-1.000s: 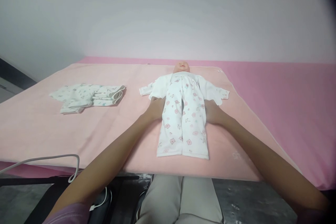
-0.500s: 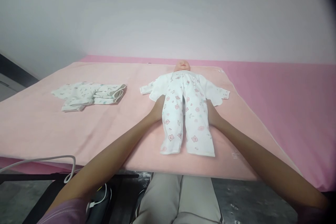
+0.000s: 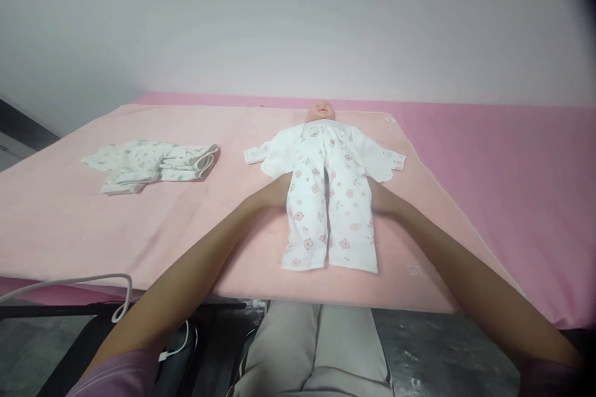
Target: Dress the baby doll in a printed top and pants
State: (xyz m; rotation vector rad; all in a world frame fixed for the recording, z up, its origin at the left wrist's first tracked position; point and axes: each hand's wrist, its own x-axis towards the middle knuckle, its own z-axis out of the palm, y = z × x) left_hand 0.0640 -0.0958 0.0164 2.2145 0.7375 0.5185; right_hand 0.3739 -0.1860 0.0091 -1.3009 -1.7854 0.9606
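A baby doll (image 3: 321,111) lies on its back, its head toward the wall. White baby trousers (image 3: 305,217) with pink animal prints are spread over its body, the waistband near the chin and the legs pointing to me. Beneath them a white baby top (image 3: 285,149) lies with both sleeves stretched outward. My left hand (image 3: 282,188) reaches under the left edge of the trousers, and my right hand (image 3: 376,193) goes under the right edge. Cloth covers the fingers of both hands, so their grip cannot be seen.
A folded white printed garment (image 3: 139,164) rests on the left of the pink mat (image 3: 186,229). Darker pink cover (image 3: 503,198) extends to the right. A white cable (image 3: 93,278) loops past the front left edge. The wall (image 3: 298,25) stands behind.
Both hands have slid further in beneath the trousers. The trouser legs have drawn closer together at the lower ends. The whole view has shifted slightly.
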